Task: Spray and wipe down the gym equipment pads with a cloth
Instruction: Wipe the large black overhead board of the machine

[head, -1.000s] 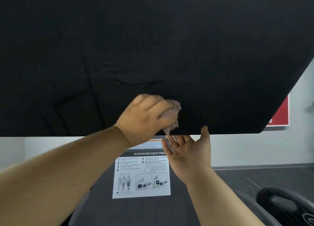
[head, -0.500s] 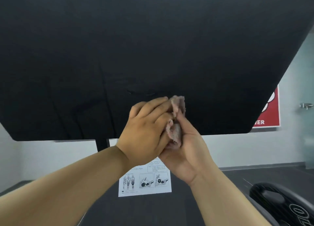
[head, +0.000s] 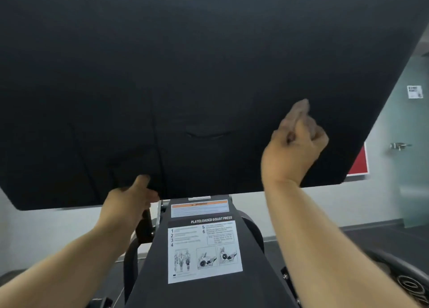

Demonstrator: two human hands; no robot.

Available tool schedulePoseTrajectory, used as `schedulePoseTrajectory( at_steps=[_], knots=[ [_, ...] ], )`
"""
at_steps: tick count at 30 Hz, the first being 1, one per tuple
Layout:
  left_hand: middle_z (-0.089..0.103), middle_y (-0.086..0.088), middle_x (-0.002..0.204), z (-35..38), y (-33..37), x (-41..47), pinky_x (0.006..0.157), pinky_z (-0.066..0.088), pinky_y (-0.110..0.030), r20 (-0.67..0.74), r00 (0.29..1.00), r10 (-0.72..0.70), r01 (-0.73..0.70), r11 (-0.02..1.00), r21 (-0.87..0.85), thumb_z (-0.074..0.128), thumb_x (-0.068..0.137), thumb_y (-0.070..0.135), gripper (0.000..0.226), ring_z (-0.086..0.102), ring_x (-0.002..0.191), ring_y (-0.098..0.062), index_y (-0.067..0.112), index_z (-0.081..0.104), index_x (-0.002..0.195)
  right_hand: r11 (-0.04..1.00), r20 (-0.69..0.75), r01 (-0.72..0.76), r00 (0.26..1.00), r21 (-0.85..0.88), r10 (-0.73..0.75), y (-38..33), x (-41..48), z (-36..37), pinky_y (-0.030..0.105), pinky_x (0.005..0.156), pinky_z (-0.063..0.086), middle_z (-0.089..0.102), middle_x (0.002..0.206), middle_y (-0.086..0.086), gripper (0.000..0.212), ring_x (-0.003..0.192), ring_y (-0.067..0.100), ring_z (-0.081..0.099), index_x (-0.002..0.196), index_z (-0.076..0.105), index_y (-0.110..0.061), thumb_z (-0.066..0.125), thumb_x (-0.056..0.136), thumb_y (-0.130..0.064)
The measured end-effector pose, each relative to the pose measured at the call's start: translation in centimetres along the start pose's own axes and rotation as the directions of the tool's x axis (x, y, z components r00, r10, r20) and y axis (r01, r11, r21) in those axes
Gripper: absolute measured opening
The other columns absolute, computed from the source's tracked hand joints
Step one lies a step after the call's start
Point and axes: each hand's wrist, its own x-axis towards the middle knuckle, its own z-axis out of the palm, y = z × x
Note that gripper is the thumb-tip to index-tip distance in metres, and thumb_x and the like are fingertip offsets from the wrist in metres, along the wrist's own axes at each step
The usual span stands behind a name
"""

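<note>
A large black pad (head: 209,64) fills the upper view, tilted over me. My right hand (head: 292,145) is raised against its right part, fingers closed on a crumpled pinkish-grey cloth (head: 300,109) that sticks up above the knuckles and touches the pad. My left hand (head: 130,203) is lower, at the pad's bottom edge left of centre. Its thumb lies on the pad's face and its fingers curl behind the edge. No spray bottle is in view.
Below the pad runs the black frame of the machine with a white instruction label (head: 204,249) reading "PLATELOADED SQUAT PRESS". A weight plate (head: 408,282) sits at the lower right. A red sign (head: 359,161) and a frosted glass door with a handle (head: 399,145) are on the right.
The cloth has passed from my left hand to my right. The hands have parted: the right moved up and right on the pad, the left dropped to the pad's bottom edge.
</note>
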Motion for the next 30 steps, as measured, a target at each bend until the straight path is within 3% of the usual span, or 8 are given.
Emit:
schedulePoseTrajectory(
  at_steps=[3,6,10,13,17,22,25,30],
  knots=[
    [0.072,-0.008,0.093,1.0,-0.1,-0.4,0.080,0.049,-0.038,0.019,0.981,-0.195,0.195,0.964,-0.179,0.048,0.089,0.063,0.063,0.065,0.090,-0.023,0.004,0.070,0.088,0.976,0.024,0.209,0.978,-0.059,-0.208,0.3,-4.6,2.0,0.023,0.103,0.042,0.040,0.139,0.017,0.041,0.119,0.027,0.048,0.133,0.062,-0.018,0.061,0.091,-0.017],
    [0.067,-0.006,0.103,1.8,-1.1,-0.9,0.091,0.051,-0.043,0.070,0.949,-0.307,0.315,0.926,-0.207,0.045,0.077,0.083,0.081,0.064,0.097,-0.023,0.008,0.062,0.104,0.928,0.234,0.354,0.918,-0.117,-0.320,-0.1,-7.0,1.6,0.003,0.099,0.028,0.038,0.139,0.019,0.042,0.120,0.024,0.042,0.130,0.063,-0.015,0.056,0.091,-0.030],
    [0.056,0.004,0.122,1.2,-0.4,-0.8,0.102,0.042,-0.033,0.138,0.951,-0.276,0.300,0.726,-0.619,0.057,0.079,0.073,0.062,0.056,0.104,-0.013,0.028,0.051,0.121,0.892,0.112,0.441,0.895,-0.093,-0.431,0.4,-2.7,-1.7,0.028,0.102,0.043,0.057,0.118,0.020,0.032,0.111,0.030,0.057,0.117,0.070,-0.010,0.055,0.088,-0.007],
    [0.065,0.014,0.123,0.8,-0.7,-0.1,0.107,0.038,-0.028,0.103,0.977,-0.187,0.195,0.582,-0.789,0.056,0.083,0.069,0.051,0.060,0.114,-0.007,0.035,0.061,0.121,0.964,0.013,0.266,0.964,-0.008,-0.266,-0.5,-1.5,-0.6,0.035,0.105,0.044,0.048,0.130,0.014,0.027,0.118,0.031,0.054,0.115,0.067,-0.022,0.061,0.089,-0.017],
    [0.069,0.011,0.120,0.9,-1.8,0.8,0.105,0.039,-0.026,0.097,0.984,-0.148,0.168,0.604,-0.779,0.056,0.079,0.074,0.063,0.061,0.116,-0.008,0.034,0.060,0.128,0.920,0.080,0.354,0.935,-0.165,-0.345,-1.4,-8.8,4.2,0.009,0.107,0.017,0.034,0.144,0.029,0.045,0.119,0.040,0.041,0.130,0.060,-0.002,0.047,0.089,-0.017],
    [0.068,0.014,0.121,0.5,-2.5,1.3,0.097,0.032,-0.026,0.119,0.985,-0.122,0.170,0.657,-0.735,0.049,0.080,0.077,0.062,0.060,0.112,-0.003,0.035,0.060,0.125,0.808,0.263,0.567,0.813,-0.157,-0.520,0.1,-7.8,1.0,0.013,0.102,0.035,0.050,0.131,0.025,0.039,0.118,0.027,0.052,0.119,0.069,-0.005,0.047,0.086,-0.007],
    [0.068,0.015,0.120,0.7,-2.8,1.5,0.094,0.033,-0.026,0.127,0.987,-0.101,0.162,0.673,-0.722,0.048,0.079,0.079,0.059,0.059,0.114,-0.003,0.038,0.062,0.119,0.797,0.155,0.574,0.819,-0.188,-0.553,-1.4,-3.3,-2.0,0.004,0.100,0.034,0.059,0.124,0.020,0.043,0.113,0.015,0.055,0.119,0.068,-0.006,0.056,0.080,0.007],
    [0.068,0.016,0.119,0.9,-3.0,1.8,0.092,0.037,-0.027,0.134,0.986,-0.102,0.168,0.655,-0.737,0.049,0.074,0.082,0.059,0.060,0.112,-0.003,0.037,0.063,0.108,0.799,0.152,0.594,0.801,-0.089,-0.579,-2.5,-4.7,2.5,0.035,0.090,0.053,0.062,0.119,0.014,0.035,0.101,0.032,0.064,0.105,0.075,-0.008,0.053,0.078,-0.001]
  ],
)
